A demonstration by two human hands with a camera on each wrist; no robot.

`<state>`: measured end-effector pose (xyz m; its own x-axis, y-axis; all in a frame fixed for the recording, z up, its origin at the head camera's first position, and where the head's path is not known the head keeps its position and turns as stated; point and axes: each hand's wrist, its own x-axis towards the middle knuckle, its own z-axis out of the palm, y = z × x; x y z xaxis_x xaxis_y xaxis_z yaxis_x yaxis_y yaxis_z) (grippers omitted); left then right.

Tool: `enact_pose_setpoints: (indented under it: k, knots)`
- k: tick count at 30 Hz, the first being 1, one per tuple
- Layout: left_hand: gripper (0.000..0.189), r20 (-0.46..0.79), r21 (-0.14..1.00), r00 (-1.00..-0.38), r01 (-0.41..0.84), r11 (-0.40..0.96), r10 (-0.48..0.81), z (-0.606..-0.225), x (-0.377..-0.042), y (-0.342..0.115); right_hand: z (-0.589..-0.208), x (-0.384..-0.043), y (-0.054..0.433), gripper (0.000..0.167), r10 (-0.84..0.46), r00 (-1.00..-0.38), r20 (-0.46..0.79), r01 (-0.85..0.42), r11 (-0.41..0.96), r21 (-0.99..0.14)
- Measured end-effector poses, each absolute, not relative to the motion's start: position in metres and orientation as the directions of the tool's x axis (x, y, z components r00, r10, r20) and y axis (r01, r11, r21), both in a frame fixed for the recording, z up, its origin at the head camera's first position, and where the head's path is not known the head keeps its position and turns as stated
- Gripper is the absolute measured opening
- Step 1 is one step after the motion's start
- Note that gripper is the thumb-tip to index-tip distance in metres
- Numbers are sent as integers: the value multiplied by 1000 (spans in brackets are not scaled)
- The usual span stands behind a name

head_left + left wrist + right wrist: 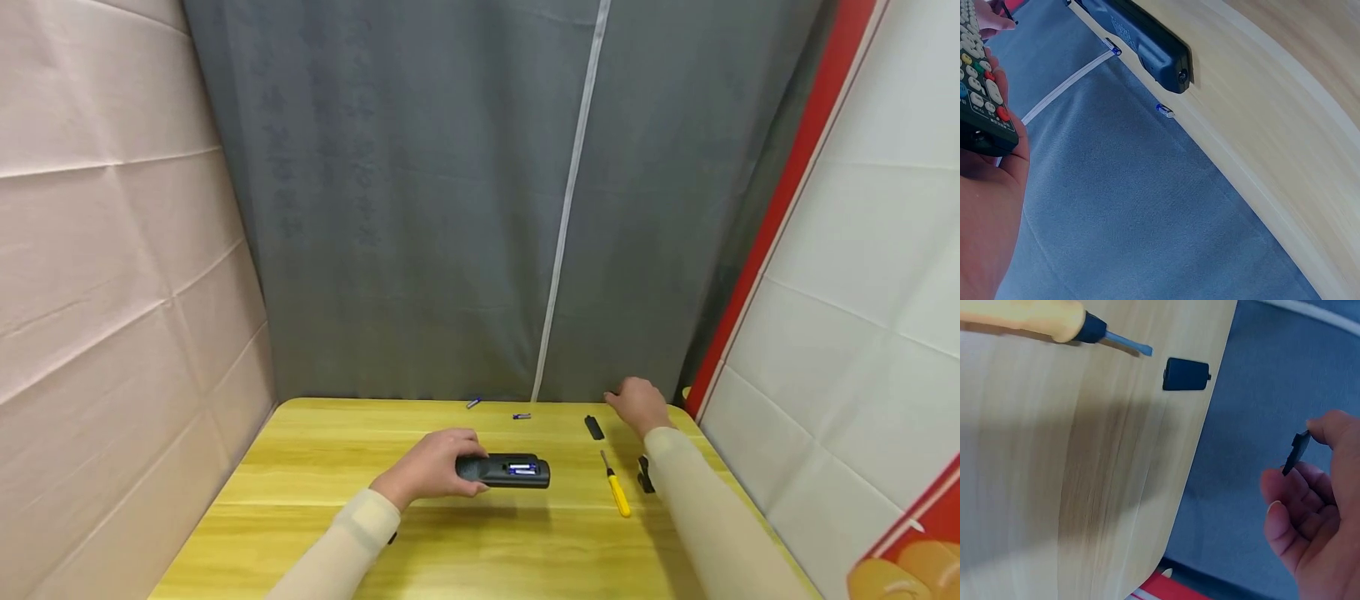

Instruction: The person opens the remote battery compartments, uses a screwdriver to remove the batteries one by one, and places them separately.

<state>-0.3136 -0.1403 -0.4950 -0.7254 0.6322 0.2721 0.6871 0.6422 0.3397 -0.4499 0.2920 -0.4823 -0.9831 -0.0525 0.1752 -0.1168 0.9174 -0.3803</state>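
My left hand (435, 468) grips a black remote control (493, 473), its back turned up. Its battery compartment lies uncovered, with two blue-and-white batteries (522, 469) inside. In the left wrist view the button side of this remote (982, 94) shows. A second black remote (1141, 44) lies back up on the table just beyond, mostly hidden behind the first in the head view. At the table's far right, my right hand (1329, 494) pinches a small black battery cover (1297, 452) between thumb and finger. Another black battery cover (1186, 375) lies on the table nearby.
A yellow-handled screwdriver (617, 490) lies on the wooden table (300, 483), left of my right forearm. Two loose batteries, one (473, 402) and another (522, 416), lie near the far edge. Behind hangs a grey curtain (420, 208). A black item (645, 473) is partly hidden by my right sleeve.
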Motion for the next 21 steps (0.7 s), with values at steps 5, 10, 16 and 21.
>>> enact_pose_setpoints:
  k: [5,10,16,21]
  knots:
    - [41,277,339,-724,689,641,631,-496,-315,-141,-476,-456,298,47,13,-992,123,-35,926,-376]
    - [41,288,338,-718,695,635,633,-496,-313,-143,-475,-456,301,41,58,-995,76,27,932,-360]
    - [42,291,331,-717,697,636,634,-496,-311,-144,-476,-462,298,38,60,-997,45,40,936,-351]
    - [41,287,328,-715,699,635,638,-499,-311,-143,-479,-464,295,38,53,-998,30,39,933,-358]
